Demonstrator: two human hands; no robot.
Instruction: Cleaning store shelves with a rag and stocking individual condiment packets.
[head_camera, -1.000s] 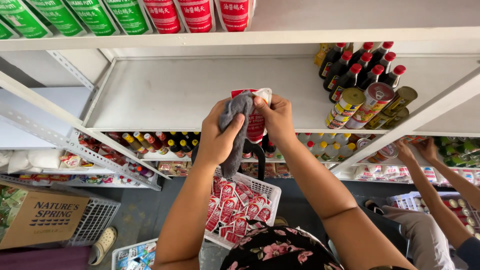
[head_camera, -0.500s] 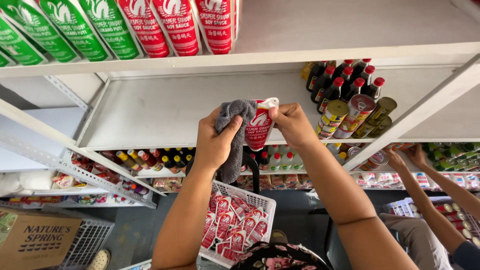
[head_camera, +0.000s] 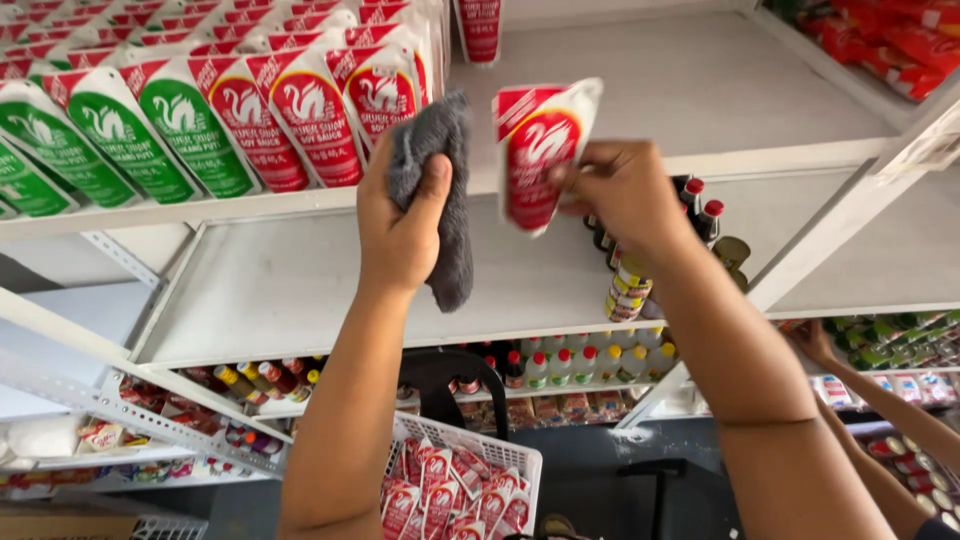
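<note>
Fingers: left hand (head_camera: 400, 225) clamps grey cloth (head_camera: 440, 190) | right hand (head_camera: 625, 190) pinches red pouch (head_camera: 540, 150) | bottles (head_camera: 650, 270) behind, seemingly partly hidden.

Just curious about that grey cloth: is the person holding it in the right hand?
No, the grey cloth is gripped by the left hand, while the right hand holds a red-and-white sauce pouch.

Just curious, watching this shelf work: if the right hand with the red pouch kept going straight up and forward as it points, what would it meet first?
Probably the bare white top shelf: the right hand tips its red pouch toward that open space, right of the pouch row. Depth is hard to judge.
</note>
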